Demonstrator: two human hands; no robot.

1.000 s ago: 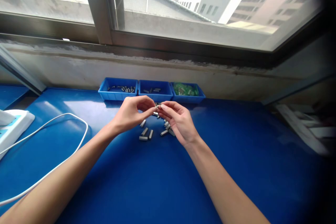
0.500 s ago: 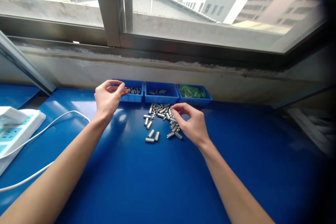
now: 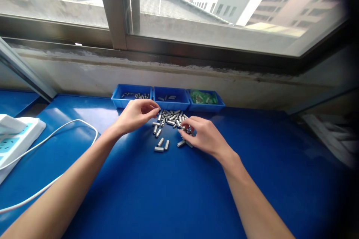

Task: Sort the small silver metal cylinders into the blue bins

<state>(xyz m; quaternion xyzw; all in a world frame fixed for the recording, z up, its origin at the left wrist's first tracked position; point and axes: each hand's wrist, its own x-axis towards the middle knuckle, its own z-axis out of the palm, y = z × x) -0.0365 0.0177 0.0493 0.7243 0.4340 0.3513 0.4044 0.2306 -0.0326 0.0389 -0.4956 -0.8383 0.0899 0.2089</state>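
A heap of several small metal cylinders [image 3: 169,117] lies on the blue table [image 3: 157,194], with a few stray ones [image 3: 162,145] nearer to me. My left hand [image 3: 136,114] hovers at the heap's left edge, fingers loosely curled and apart, nothing visible in them. On the heap's right side rests my right hand [image 3: 203,135], its thumb and forefinger pinched onto a metal cylinder. Behind the heap stand three blue trays: the left tray [image 3: 119,98] and the middle tray [image 3: 179,102] hold metal pieces, and the right tray [image 3: 219,104] holds green parts.
A white power strip [image 3: 15,138] sits at the left edge, its white cable [image 3: 84,124] looping across the table. A wall and a window sill rise right behind the trays. White strips [image 3: 331,138] lie at the far right.
My left hand moved from above the left tray back to the heap. My right hand dropped lower onto the heap's right side and pinched. A second ago both hands met above the heap.
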